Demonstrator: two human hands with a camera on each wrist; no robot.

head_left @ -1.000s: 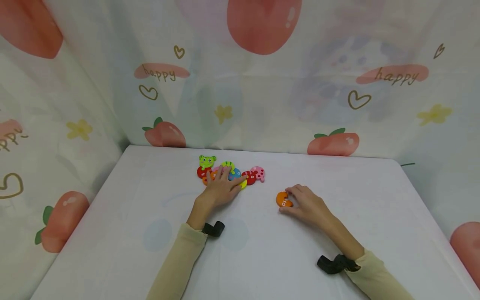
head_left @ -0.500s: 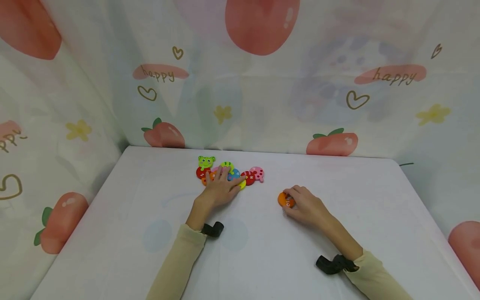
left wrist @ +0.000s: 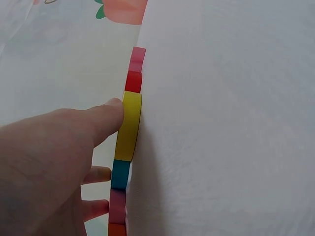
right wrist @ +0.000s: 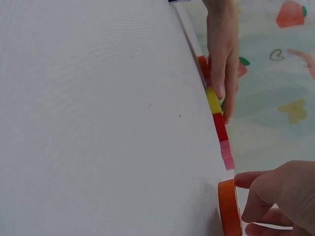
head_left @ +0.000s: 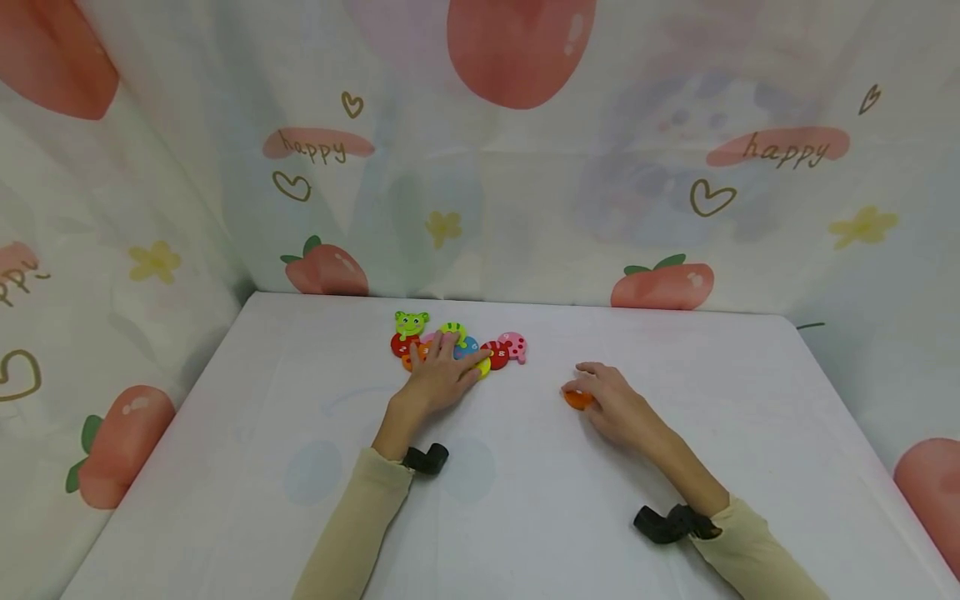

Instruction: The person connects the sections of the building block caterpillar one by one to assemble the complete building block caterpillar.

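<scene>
A row of joined, numbered puzzle pieces lies at the back of the table, from a green animal head [head_left: 411,323] through a red piece [head_left: 403,345] to a pink spotted piece [head_left: 513,345] on the right. My left hand [head_left: 435,382] rests on the middle of the row with fingers spread, its thumb by the yellow piece [left wrist: 129,125]. Apart from the row, to the right, an orange round piece [head_left: 577,401] lies on the table. Bent fingers of my right hand [head_left: 618,408] hold it, covering its printed face; its orange edge [right wrist: 228,209] shows in the right wrist view.
A white cloth covers the table [head_left: 495,500], and a patterned curtain [head_left: 510,208] hangs close behind its far edge and along the left side. Black wrist mounts [head_left: 427,459] sit on both forearms.
The orange piece has turned and shifted slightly right under my right fingers, so its number 10 is now covered. The index finger has come over the piece. My left hand keeps its place.
</scene>
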